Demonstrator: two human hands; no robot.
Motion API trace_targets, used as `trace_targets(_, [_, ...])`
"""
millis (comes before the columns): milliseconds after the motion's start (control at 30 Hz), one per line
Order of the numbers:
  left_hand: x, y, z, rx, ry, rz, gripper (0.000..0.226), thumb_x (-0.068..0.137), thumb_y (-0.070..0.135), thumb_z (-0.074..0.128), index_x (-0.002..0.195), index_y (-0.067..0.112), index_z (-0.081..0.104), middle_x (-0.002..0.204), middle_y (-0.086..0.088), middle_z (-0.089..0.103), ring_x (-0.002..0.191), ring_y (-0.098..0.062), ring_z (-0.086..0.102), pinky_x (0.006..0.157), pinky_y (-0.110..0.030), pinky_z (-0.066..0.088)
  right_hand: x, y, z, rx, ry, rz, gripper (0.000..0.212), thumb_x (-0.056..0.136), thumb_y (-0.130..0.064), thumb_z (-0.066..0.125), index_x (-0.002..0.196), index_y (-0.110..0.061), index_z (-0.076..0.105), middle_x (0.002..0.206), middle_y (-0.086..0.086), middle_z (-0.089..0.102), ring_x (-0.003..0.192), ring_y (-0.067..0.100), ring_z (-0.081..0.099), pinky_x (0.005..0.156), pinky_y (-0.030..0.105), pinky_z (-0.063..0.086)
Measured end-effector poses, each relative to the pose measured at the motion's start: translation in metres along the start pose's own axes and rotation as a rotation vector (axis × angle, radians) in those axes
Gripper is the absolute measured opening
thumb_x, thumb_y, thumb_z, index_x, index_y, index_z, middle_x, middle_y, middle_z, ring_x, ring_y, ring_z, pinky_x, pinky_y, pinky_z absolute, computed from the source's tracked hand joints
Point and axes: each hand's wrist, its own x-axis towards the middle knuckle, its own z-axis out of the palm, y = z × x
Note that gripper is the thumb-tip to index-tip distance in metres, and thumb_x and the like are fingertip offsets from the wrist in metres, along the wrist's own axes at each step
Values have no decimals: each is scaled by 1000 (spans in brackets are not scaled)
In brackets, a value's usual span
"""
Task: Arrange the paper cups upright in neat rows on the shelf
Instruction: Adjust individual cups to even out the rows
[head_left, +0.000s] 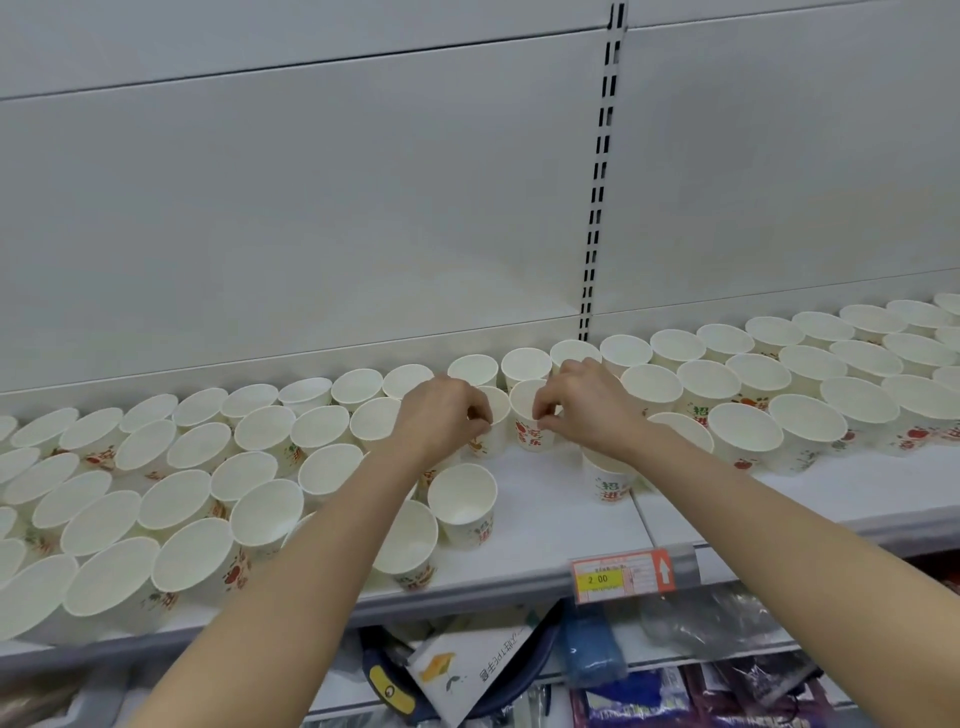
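Observation:
Several white paper cups with red and green print stand upright in rows along the white shelf (545, 525). My left hand (441, 415) pinches the rim of one cup (493, 434) in the second row from the back. Right beside it, my right hand (582, 410) pinches the rim of the neighbouring cup (527, 423). Both cups stand upright on the shelf, close together. In front of them one cup (462, 504) stands apart, and another cup (608, 478) shows partly under my right wrist.
The shelf's back panel carries a slotted upright (597, 208). An orange price tag (621, 574) reading 2.00 hangs on the front edge. Below, a lower shelf holds packaged goods, among them a blue item (589, 649) and a white packet (467, 670).

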Motion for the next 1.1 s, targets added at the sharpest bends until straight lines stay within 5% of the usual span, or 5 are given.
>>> trace_targets(200, [-8,3,0,-65,34,-28,10,82,28,69,89,30,75,86,11,72,84,-12,63,71,-34,53,-2,-3,1,-23,42,7,11,82,-28,67,91,-26,72,87,-7,69,92,19,52,78,31,30])
trace_targets(400, [-54,-10,-21,-213,213,-160,8,83,29,71,86,34,75,86,15,71,80,-7,61,69,-30,50,-40,-32,0,259,349,26,7,74,-16,78,75,-21,73,70,-7,69,72,21,54,66,32,41])
trace_targets(600, [-154,1,-12,-299,417,-278,3,83,31,74,83,34,75,80,19,68,75,-3,59,67,-31,51,-94,-83,31,449,448,-32,10,75,-22,76,85,-19,75,81,-7,70,81,18,57,68,31,48])
trace_targets(833, [-193,10,17,-72,351,-259,28,76,47,78,100,36,70,95,18,65,90,-9,51,66,-25,35,-89,-108,49,306,375,-121,30,67,-17,83,95,-17,72,94,-4,69,86,24,53,72,32,46])
trace_targets(1100, [-177,6,15,-73,265,-197,6,85,39,69,89,36,71,87,16,64,88,-8,56,64,-26,42,-87,-107,40,188,330,-70,12,67,-13,82,75,-17,73,72,-6,68,76,26,53,66,36,44])
